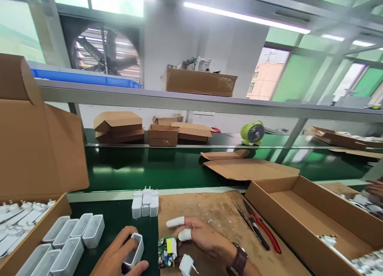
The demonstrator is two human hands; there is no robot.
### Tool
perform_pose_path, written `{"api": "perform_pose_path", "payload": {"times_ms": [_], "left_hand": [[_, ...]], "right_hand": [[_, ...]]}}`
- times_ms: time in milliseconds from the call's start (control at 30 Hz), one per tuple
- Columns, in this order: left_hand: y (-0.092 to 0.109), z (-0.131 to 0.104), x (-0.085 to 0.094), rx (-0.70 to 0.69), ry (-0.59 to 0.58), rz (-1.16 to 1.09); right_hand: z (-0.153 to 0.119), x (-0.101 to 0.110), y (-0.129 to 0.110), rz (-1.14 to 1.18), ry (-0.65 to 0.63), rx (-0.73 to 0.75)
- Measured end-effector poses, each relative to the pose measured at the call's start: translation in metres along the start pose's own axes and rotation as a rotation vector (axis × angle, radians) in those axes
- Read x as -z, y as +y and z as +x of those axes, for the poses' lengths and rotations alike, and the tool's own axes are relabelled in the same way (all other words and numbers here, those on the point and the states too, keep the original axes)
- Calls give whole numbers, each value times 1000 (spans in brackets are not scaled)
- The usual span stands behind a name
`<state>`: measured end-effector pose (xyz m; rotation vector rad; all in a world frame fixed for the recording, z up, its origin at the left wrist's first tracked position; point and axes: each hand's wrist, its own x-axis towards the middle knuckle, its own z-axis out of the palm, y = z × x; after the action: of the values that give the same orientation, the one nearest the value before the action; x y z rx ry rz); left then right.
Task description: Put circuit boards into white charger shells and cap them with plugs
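Note:
My left hand [118, 254] grips a white open charger casing [133, 250] at the bottom centre, opening facing up. My right hand [203, 238], with white finger cots on two fingers and a watch on the wrist, rests on a worn brown mat [218, 216]. Its fingers lie over a green circuit board [166, 253] with a white plug piece [186, 265] beside it. Three white charger parts [145, 203] stand upright just beyond the hands.
An open box [18, 252] of white casings and plug parts sits at left. Red-handled cutters [259, 228] lie on the mat, with a shallow cardboard tray [302, 216] at right. Another person's hand [375, 188] shows at far right. Beyond run a green belt [143, 168], cardboard boxes and a green fan [252, 133].

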<state>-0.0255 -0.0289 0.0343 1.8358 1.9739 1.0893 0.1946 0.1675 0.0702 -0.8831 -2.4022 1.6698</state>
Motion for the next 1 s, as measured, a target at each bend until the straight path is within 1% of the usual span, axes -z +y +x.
{"api": "perform_pose_path", "payload": {"times_ms": [67,133,167,267,333,433,533,600,667,733,833,900,1000], "left_hand": [[2,-1,2,-17,-12,19],[2,-1,4,-16,-42,55],[3,0,5,-18,-64,70],[4,2,7,-38,-118,61],[4,4,9,-32,-143,17],[3,8,11,3,-130,-52],[-4,8,6,65,-60,-98],[-12,6,0,125,-20,-113],[-19,3,-5,172,-7,-109],[-23,1,-7,192,-29,-101],[-20,1,-2,206,-81,-126],[-16,3,4,201,-101,-185],[-13,5,9,201,-136,-255]], "right_hand": [[11,-3,-4,-54,50,29],[10,-2,-13,-125,97,56],[6,-2,-18,-167,94,65],[-13,-8,-34,-358,2,99],[-23,-16,-39,-493,-33,132],[-27,-26,-32,-625,-7,165],[-25,-27,-18,-725,27,238],[-24,-24,-11,-748,77,301],[-23,-20,-6,-747,119,347],[-22,-16,-2,-751,128,373],[-18,-13,1,-752,117,386],[-16,-13,-4,-696,111,390],[-18,-15,-20,-525,121,427]]}}
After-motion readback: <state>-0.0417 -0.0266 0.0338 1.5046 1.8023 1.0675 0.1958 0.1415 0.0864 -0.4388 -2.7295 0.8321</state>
